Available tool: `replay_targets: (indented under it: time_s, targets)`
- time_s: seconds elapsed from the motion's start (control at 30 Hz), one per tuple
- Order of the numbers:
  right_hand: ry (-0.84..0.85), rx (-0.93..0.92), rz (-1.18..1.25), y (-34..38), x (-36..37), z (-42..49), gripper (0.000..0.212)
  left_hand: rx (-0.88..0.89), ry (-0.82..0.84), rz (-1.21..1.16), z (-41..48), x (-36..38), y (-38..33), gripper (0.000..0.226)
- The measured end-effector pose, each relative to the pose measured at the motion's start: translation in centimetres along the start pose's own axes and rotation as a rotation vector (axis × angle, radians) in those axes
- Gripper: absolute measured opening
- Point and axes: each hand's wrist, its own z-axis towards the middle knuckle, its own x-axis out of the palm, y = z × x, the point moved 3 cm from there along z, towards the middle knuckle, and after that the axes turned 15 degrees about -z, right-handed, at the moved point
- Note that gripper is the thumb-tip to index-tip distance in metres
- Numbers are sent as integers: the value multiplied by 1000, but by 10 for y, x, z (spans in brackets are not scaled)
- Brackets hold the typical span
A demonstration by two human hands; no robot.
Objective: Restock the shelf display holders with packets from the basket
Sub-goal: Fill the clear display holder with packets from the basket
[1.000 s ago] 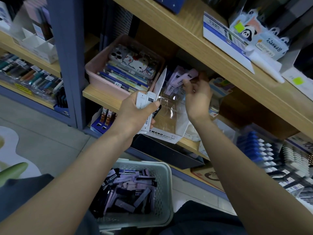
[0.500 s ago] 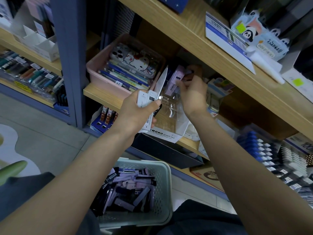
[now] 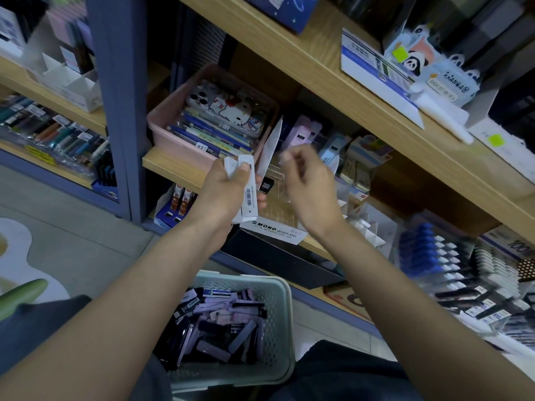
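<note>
My left hand (image 3: 224, 192) grips a small stack of white packets (image 3: 248, 189) upright in front of the middle shelf. My right hand (image 3: 308, 183) hovers just right of them, blurred, fingers loosely curled and holding nothing. Behind both hands stands the clear display holder (image 3: 279, 206) with a "MONO graph MG" label. A lilac packet (image 3: 304, 131) sits at the holder's back. Below, between my forearms, the pale green basket (image 3: 278, 302) holds several lilac, black and white packets (image 3: 220, 328).
A pink bin (image 3: 162, 123) with a cartoon phone case and pens sits left of the holder. More clear holders and pen displays (image 3: 428, 256) fill the shelf to the right. The wooden upper shelf (image 3: 327, 70) overhangs. A blue upright post (image 3: 118, 105) stands left.
My right hand has left the lilac packet at the back of the holder and drawn back toward my left hand. The left hand keeps its white packets in place.
</note>
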Motion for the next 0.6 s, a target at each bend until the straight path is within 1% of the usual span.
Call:
replay_targets:
  time_s: [0.07,0.1,0.17,0.23,0.33,0.43,0.53,0.6]
  targets:
    - [214,49,139,10,6,-18,5,1,-31,-43,1,-3,-1,11]
    - [283,65,180,14,9,-26,9,3,-43,-61,1,-3,-2,12]
    - [354,65,221,20,11,-37,19,4,-53,-85,0,-4,-3,13]
    - [384,86,267,24,13,-40,22,-7,-35,-96,-2,-2,-2,13]
    - [371,109,257,25,13,-39,16,-17,18,-59,-4,1,-1,16]
    - [406,188,259,18,10,-35,17,-5,57,0,-6,3,1,17]
    - [451,281,386,12,3,-36,19,9,80,62,-7,3,5,19]
    - [433,318,447,8,-1,-39,20,21,67,75,-7,3,5,18]
